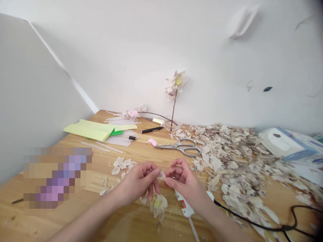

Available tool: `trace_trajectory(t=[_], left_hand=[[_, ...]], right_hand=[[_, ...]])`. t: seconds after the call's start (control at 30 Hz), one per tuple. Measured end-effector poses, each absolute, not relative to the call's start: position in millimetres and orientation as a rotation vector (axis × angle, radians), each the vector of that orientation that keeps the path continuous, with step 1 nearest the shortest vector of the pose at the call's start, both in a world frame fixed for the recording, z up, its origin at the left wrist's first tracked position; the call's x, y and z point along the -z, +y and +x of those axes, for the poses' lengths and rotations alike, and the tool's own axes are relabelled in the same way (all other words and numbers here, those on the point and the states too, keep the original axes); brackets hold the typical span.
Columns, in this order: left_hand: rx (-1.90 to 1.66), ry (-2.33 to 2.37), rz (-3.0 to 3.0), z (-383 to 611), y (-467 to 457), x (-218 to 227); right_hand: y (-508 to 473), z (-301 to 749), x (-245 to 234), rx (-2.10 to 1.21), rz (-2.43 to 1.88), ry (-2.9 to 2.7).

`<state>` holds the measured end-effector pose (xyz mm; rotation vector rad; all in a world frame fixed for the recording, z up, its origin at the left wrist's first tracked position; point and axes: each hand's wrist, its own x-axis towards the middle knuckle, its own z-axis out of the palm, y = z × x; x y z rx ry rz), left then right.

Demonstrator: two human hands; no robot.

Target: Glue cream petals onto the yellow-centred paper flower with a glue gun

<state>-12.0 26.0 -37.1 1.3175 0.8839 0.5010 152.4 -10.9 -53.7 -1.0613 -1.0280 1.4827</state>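
Between my two hands is a small whitish dried petal (162,175). My left hand (141,178) pinches one end of it between thumb and fingers. The curled fingertips of my right hand (182,181) close on its other end. Just below the hands lies a pale flower (159,204) with a yellow centre. A white glue gun (186,209) rests on the table, partly hidden under my right hand and forearm, with a glue stick (193,229) poking out of it. Loose white petals (123,164) are scattered beyond my left hand.
A broad heap of dried petals (227,151) covers the right side. Grey scissors (181,146), a black marker (151,130) and yellow paper (91,129) lie farther back. A finished flower stem (174,107) stands by the wall. A black cable (242,215) runs off right.
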Motion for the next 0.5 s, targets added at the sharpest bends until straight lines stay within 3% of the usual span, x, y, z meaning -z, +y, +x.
trace_trajectory(t=[0.5], left_hand=[[-0.552, 0.859, 1.102, -9.6, 22.4, 37.1]], right_hand=[[-14.6, 149.5, 51.4, -1.422, -1.108, -1.059]])
